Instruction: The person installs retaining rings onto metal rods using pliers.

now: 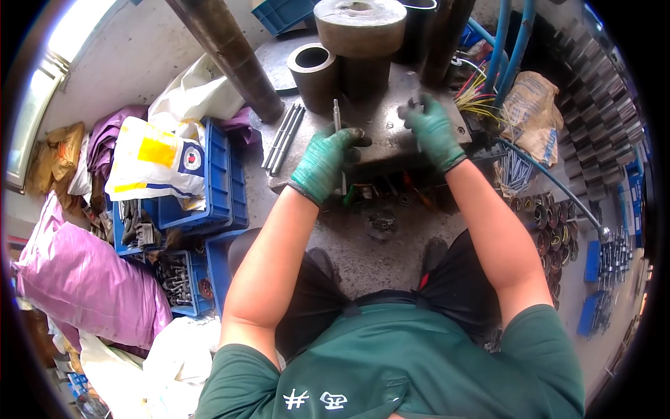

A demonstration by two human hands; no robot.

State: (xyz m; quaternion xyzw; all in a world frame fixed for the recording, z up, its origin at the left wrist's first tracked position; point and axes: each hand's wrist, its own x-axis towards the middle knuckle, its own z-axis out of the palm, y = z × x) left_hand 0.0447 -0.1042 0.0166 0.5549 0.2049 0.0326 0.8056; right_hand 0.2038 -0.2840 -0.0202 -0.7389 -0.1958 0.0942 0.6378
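Both my hands wear green work gloves with dark, dirty fingertips. My left hand (326, 158) is wrapped round a slim metal rod (337, 115), which stands upright with its stepped tip above the fist. Over the right part of the steel press table (384, 148) is my right hand (433, 131), its fingers bent together. A blurred grey piece shows just above those fingers; its kind cannot be made out. Several thin metal rods (285, 140) lie side by side on the table, left of my left hand. Behind the hands stand a hollow steel cylinder (312, 82) and a thick round steel block (361, 31).
Steel columns (227, 56) flank the table. Blue crates (218, 174) with metal parts and a purple sack (91, 276) fill the left. Coloured wires (474, 98), blue hoses (504, 49), a brown paper sack (534, 115) and stacked metal rings (555, 237) are at the right.
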